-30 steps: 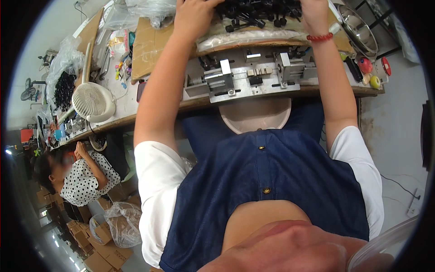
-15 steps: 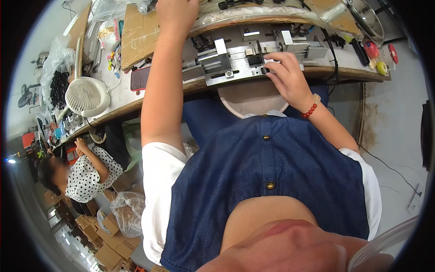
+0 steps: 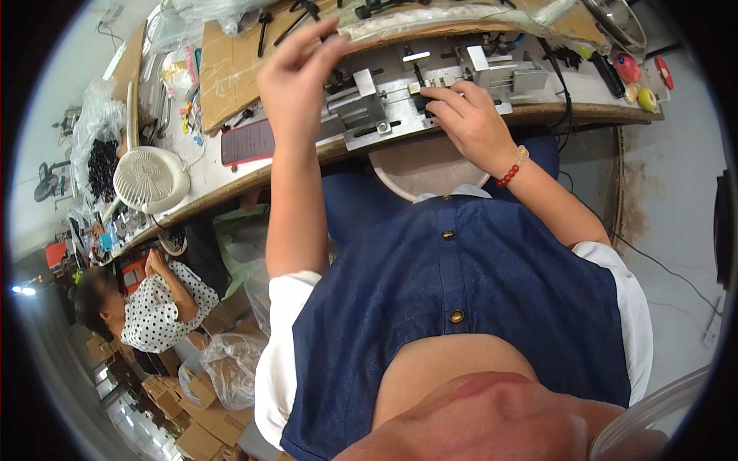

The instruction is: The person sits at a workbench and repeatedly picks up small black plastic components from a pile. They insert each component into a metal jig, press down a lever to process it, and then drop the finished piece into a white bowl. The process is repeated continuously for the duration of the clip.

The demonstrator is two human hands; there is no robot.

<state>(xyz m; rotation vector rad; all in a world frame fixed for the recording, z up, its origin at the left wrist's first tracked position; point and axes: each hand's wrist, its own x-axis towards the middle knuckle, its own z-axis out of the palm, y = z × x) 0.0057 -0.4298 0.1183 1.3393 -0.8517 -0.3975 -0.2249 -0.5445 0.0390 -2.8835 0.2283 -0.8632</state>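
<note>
A metal clamping fixture point(image 3: 401, 132) with silver blocks on both sides stands at the bench edge. In its middle sits a slim black part point(image 3: 419, 75), mostly hidden by my fingers. My right hand point(image 3: 478, 127), with a red bead bracelet at the wrist, curls its fingers and thumb onto this part. Left of the fixture and raised above the bench, my left hand point(image 3: 298, 81) is blurred by motion. Its thumb and fingertips come together on a small dark piece point(image 3: 330, 35) whose kind I cannot make out.
Cardboard point(image 3: 223, 73) with several black parts point(image 3: 307, 9) lies behind. A phone point(image 3: 247, 143) and a white fan point(image 3: 151, 180) are at the left. A pale basin point(image 3: 423, 170) is below the fixture. Another person point(image 3: 165, 303) sits further left.
My left hand has drawn back from the far cardboard toward the fixture, pinching a small dark piece. My right hand has shifted slightly left and stays at the black part.
</note>
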